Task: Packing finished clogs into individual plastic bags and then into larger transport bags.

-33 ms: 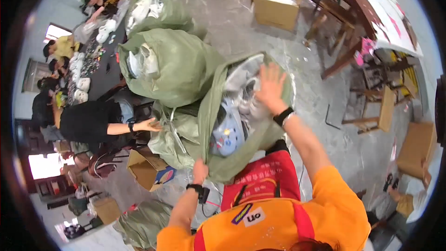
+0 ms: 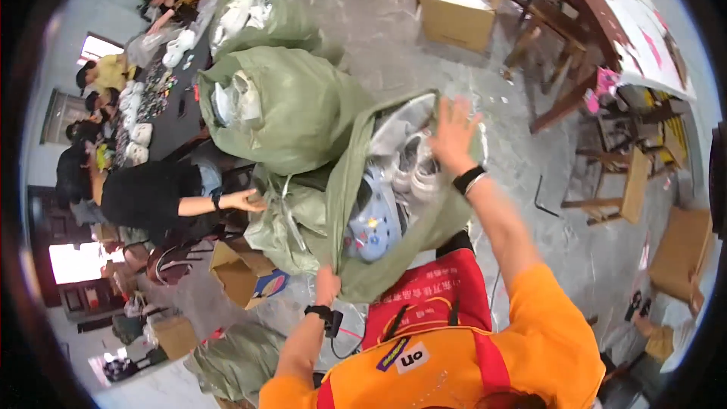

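In front of me stands a green woven sack (image 2: 401, 266) with its mouth spread wide. Inside lies a light blue clog (image 2: 374, 221) dotted with small charms, beside white-and-grey shoes (image 2: 416, 170) partly in clear wrapping. My left hand (image 2: 327, 286) is closed on the sack's near left edge, bunching the fabric. At the far right of the mouth, my right hand (image 2: 454, 136) has its fingers stretched apart against the sack's rim, holding nothing. What lies deeper in the sack is hidden.
Bulging green sacks (image 2: 295, 110) stand beyond, to the left. A co-worker's hand (image 2: 241, 201) reaches in from the left, near a slack sack (image 2: 291, 220). Open cartons (image 2: 458, 23) sit on the floor, and a red bag (image 2: 432, 295) hangs before me. Wooden stools (image 2: 617, 189) stand right.
My right hand has shifted slightly to the right, drawing off the white shoes toward the rim, so more of them shows. My left hand keeps its grip on the sack.
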A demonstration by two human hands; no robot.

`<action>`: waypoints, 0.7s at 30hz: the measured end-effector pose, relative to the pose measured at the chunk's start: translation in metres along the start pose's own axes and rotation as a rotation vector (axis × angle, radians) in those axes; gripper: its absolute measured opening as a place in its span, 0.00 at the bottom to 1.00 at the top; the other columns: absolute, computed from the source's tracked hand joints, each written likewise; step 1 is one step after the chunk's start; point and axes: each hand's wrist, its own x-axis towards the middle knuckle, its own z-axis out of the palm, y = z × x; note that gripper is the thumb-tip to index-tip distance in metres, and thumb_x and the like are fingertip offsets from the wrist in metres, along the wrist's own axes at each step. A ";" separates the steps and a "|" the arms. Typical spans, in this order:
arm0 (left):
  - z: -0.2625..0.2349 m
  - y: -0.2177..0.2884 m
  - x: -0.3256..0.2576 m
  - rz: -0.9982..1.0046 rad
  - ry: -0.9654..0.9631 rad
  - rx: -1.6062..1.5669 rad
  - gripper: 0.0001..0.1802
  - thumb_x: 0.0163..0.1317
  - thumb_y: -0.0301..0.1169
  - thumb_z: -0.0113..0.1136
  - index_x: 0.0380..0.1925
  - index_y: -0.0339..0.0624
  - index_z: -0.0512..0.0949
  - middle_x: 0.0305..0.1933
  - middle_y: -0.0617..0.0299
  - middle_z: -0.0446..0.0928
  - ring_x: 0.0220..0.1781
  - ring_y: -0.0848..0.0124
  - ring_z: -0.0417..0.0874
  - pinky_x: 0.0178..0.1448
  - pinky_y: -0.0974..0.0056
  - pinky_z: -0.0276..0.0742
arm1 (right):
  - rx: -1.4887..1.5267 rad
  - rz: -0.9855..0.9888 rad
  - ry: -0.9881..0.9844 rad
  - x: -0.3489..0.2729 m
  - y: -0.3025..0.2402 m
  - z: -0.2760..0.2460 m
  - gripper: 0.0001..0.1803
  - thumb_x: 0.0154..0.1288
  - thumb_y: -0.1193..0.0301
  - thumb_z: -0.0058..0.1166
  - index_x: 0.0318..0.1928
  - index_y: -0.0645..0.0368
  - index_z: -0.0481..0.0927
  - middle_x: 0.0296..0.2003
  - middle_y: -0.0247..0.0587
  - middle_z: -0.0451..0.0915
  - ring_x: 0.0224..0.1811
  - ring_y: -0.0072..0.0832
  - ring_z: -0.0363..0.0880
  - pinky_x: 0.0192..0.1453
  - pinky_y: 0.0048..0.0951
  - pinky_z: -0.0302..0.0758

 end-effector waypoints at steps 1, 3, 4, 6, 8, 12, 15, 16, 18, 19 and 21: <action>0.005 -0.007 -0.019 -0.043 0.014 0.008 0.13 0.40 0.22 0.46 0.30 0.34 0.73 0.29 0.38 0.72 0.37 0.44 0.72 0.39 0.52 0.67 | -0.020 -0.009 -0.077 0.010 0.016 0.017 0.41 0.44 0.62 0.55 0.60 0.56 0.52 0.56 0.53 0.57 0.59 0.44 0.55 0.57 0.54 0.51; 0.010 0.000 -0.040 -0.106 0.007 0.032 0.13 0.41 0.23 0.46 0.30 0.34 0.73 0.29 0.39 0.73 0.37 0.44 0.72 0.39 0.52 0.67 | 0.083 -0.020 -0.535 0.035 0.055 0.055 0.35 0.47 0.60 0.52 0.57 0.59 0.58 0.52 0.55 0.63 0.54 0.45 0.62 0.53 0.47 0.60; 0.011 0.002 -0.044 -0.129 0.012 0.027 0.13 0.41 0.23 0.46 0.30 0.34 0.73 0.29 0.39 0.73 0.37 0.44 0.72 0.39 0.52 0.67 | 0.205 -0.027 -0.931 0.040 0.069 0.079 0.32 0.49 0.60 0.50 0.55 0.60 0.61 0.49 0.57 0.66 0.51 0.45 0.66 0.51 0.43 0.63; 0.013 0.000 -0.061 -0.232 -0.087 -0.233 0.20 0.41 0.24 0.45 0.40 0.37 0.71 0.34 0.40 0.73 0.40 0.45 0.71 0.44 0.52 0.67 | 0.540 0.063 -0.806 0.017 0.069 0.098 0.32 0.50 0.57 0.50 0.53 0.61 0.63 0.47 0.58 0.68 0.49 0.45 0.67 0.51 0.39 0.64; 0.005 0.013 -0.059 -0.259 -0.057 -0.282 0.20 0.42 0.24 0.45 0.40 0.38 0.71 0.35 0.42 0.74 0.40 0.48 0.73 0.44 0.55 0.68 | 0.720 0.128 -0.468 -0.005 0.058 0.088 0.38 0.47 0.51 0.52 0.55 0.61 0.60 0.46 0.59 0.69 0.50 0.46 0.67 0.53 0.37 0.63; 0.034 -0.022 -0.050 -0.191 -0.038 -0.365 0.13 0.42 0.24 0.47 0.31 0.35 0.73 0.32 0.40 0.72 0.39 0.45 0.71 0.41 0.54 0.68 | 0.335 0.038 -0.430 -0.044 0.073 0.094 0.47 0.44 0.52 0.54 0.61 0.58 0.47 0.51 0.57 0.64 0.54 0.46 0.61 0.55 0.38 0.61; 0.023 -0.003 -0.037 -0.170 -0.087 -0.438 0.13 0.43 0.26 0.47 0.32 0.35 0.72 0.33 0.40 0.72 0.40 0.45 0.71 0.42 0.53 0.67 | 0.509 0.101 -0.682 -0.021 0.079 0.078 0.31 0.49 0.58 0.47 0.54 0.56 0.61 0.41 0.57 0.71 0.46 0.49 0.68 0.50 0.40 0.65; 0.025 -0.004 -0.034 -0.158 -0.079 -0.455 0.13 0.43 0.26 0.47 0.32 0.35 0.72 0.33 0.40 0.72 0.40 0.45 0.71 0.42 0.53 0.67 | 0.494 0.039 -0.673 -0.021 0.081 0.078 0.24 0.52 0.60 0.44 0.49 0.58 0.68 0.37 0.57 0.73 0.43 0.50 0.70 0.48 0.40 0.66; 0.029 -0.013 -0.035 -0.105 -0.069 -0.475 0.15 0.43 0.27 0.47 0.34 0.36 0.73 0.33 0.40 0.72 0.40 0.46 0.71 0.41 0.54 0.68 | 0.477 0.098 -0.567 -0.018 0.076 0.078 0.19 0.54 0.62 0.41 0.43 0.60 0.70 0.36 0.57 0.74 0.42 0.50 0.70 0.46 0.40 0.66; 0.028 -0.016 -0.035 -0.093 -0.094 -0.448 0.16 0.43 0.27 0.48 0.35 0.37 0.73 0.34 0.40 0.72 0.40 0.46 0.72 0.41 0.55 0.68 | 0.476 0.160 -0.477 -0.017 0.074 0.081 0.16 0.55 0.64 0.39 0.37 0.63 0.73 0.34 0.58 0.74 0.41 0.50 0.70 0.45 0.40 0.66; 0.018 -0.006 -0.039 -0.074 -0.088 -0.482 0.16 0.43 0.27 0.48 0.35 0.37 0.73 0.34 0.40 0.72 0.40 0.46 0.72 0.41 0.55 0.68 | 0.870 0.425 -0.161 -0.026 0.090 0.087 0.16 0.57 0.66 0.38 0.36 0.66 0.71 0.33 0.55 0.74 0.36 0.46 0.72 0.43 0.38 0.67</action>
